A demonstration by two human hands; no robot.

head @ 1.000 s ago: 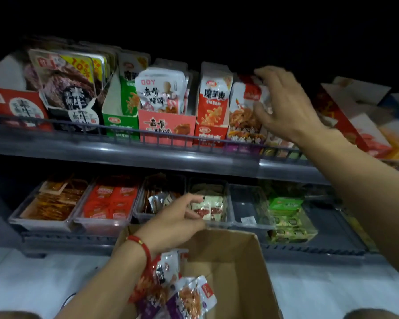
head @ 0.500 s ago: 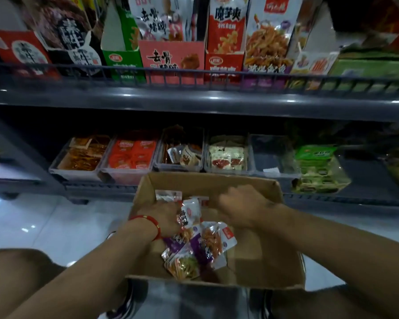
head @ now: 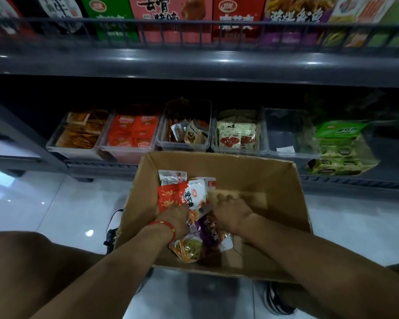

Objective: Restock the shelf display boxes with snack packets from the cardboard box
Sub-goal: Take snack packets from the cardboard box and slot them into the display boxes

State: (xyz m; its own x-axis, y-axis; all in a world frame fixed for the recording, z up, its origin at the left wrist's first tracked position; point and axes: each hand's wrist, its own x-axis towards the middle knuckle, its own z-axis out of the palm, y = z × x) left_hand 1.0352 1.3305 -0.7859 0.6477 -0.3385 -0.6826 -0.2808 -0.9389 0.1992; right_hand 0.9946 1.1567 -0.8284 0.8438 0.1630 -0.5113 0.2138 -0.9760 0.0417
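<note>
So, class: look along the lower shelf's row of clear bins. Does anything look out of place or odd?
Two things. The fifth clear bin holds almost nothing, only a small white slip, while its neighbours hold packets. To its right, a green multipack sits loose on the shelf, tilted, not in any bin. In the third bin packets lie jumbled.

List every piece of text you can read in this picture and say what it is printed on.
"去骨": pink display box; lower line hidden by the rail.
"魔芋爽": red and white packet in the cardboard box.
Red display box: print half hidden, unreadable.
Purple pack, green pack: too blurred to read.
</note>
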